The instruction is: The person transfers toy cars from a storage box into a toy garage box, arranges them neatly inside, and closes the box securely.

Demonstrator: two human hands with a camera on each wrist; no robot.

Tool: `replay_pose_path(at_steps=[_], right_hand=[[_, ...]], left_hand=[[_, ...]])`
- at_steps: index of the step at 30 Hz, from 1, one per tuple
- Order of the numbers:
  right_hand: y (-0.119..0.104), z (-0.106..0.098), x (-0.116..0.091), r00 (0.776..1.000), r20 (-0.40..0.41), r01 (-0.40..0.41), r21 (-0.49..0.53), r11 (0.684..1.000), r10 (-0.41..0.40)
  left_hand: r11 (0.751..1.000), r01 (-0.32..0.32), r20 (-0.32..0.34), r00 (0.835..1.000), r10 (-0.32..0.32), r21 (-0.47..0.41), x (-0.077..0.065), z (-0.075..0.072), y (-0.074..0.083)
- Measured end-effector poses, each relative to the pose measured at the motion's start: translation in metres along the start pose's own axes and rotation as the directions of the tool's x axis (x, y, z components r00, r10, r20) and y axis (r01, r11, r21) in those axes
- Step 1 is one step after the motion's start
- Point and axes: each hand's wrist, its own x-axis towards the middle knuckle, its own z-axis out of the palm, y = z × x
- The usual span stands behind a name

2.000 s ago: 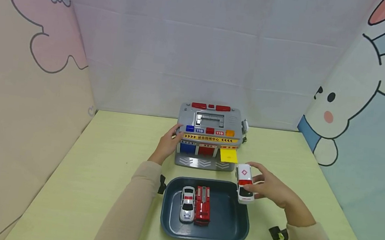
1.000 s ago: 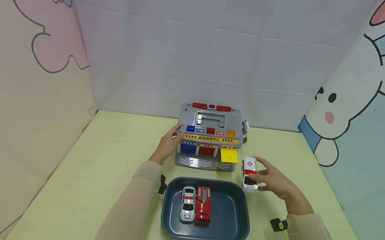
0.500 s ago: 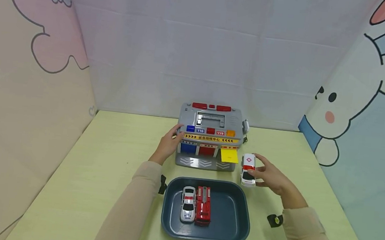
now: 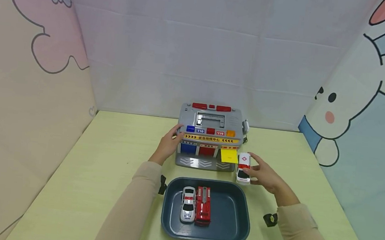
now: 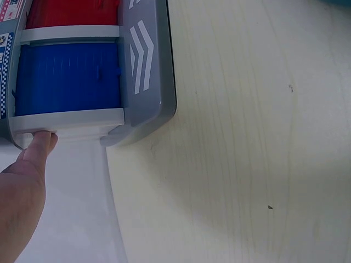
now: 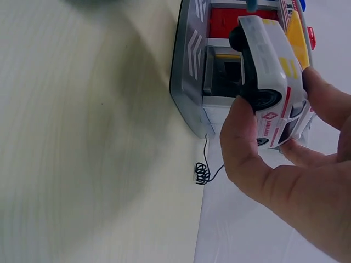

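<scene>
My right hand (image 4: pixel 266 176) grips a white toy ambulance (image 4: pixel 243 176) with a red band by its sides, thumb on one side and fingers on the other. The ambulance is held up close to the right front corner of a grey toy garage (image 4: pixel 205 163). In the right wrist view the ambulance (image 6: pixel 271 82) overlaps the garage's right bay, whose yellow door (image 4: pixel 229 156) is lifted. The blue door (image 5: pixel 66 76) and red door (image 4: pixel 206 150) are down. My left hand (image 4: pixel 166 145) touches the garage's left side, its fingers mostly straight; part of it is hidden.
A dark blue tray (image 4: pixel 240 234) stands in front of the garage. In it lie a white toy police car (image 4: pixel 188 207) and a red toy fire truck (image 4: pixel 203 209), side by side. A coiled black cord (image 6: pixel 202 173) hangs by the garage's right side.
My right hand has carried the ambulance from over the tray's right corner back toward the garage, then left to its right bay. The left hand stays in place.
</scene>
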Motion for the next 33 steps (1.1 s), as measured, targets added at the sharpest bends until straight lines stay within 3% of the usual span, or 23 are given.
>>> replay_pose_path(at_steps=[21,33], right_hand=[[0.009,0.021,0.026,1.000,0.011,0.019,-0.002,1.000,-0.019],[0.011,0.028,0.031,1.000,0.010,0.027,0.024,0.999,-0.027]], left_hand=[[1.000,0.005,-0.002,1.000,-0.005,-0.001,-0.002,-0.001,0.002],[1.000,0.012,0.006,1.000,-0.012,-0.015,0.000,0.000,0.000]])
